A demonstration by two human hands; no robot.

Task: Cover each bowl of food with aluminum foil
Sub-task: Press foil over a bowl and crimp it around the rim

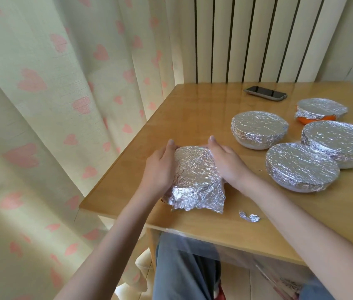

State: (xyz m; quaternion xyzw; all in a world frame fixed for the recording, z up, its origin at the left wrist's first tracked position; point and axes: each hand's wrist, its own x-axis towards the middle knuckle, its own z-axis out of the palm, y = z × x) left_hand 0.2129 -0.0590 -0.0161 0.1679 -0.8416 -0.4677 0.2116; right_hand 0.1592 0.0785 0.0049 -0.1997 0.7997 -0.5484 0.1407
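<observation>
Nearest the camera: the person's two bare forearms, reaching forward from the bottom edge over a lap in grey-blue trousers (177, 273), converging on one bowl. Left hand (160, 167) lies flat against the left flank of the foil-wrapped bowl (195, 176), fingers straight and together, pressing inward; right hand (225, 163) mirrors it on the right flank, fingers likewise extended, palm against the foil. Neither hand pinches anything. The bowl sits between the palms near the table's front-left corner, touching both hands, so neither hand is nearer. Its foil sheet looks long front to back: the far end is tucked under the fingertips, while the near end hangs as a loose, ragged flap (201, 200) toward the person, not yet moulded down. A sliver of orange shows beneath the flap's left edge. Judgement: the sides are being crimped, and the remaining work lies on the near side, toward the wrists, so the hands would need to slide back along the bowl to reach it. Outward: a small foil scrap (249, 217) lies on the wooden table (192, 109) just right of the bowl. Well apart to the right stand four bowls already covered, the farthest an orange bowl (320, 111). A dark phone (265, 93) rests near the back edge. Heart-printed curtain (62, 94) hangs at left.
</observation>
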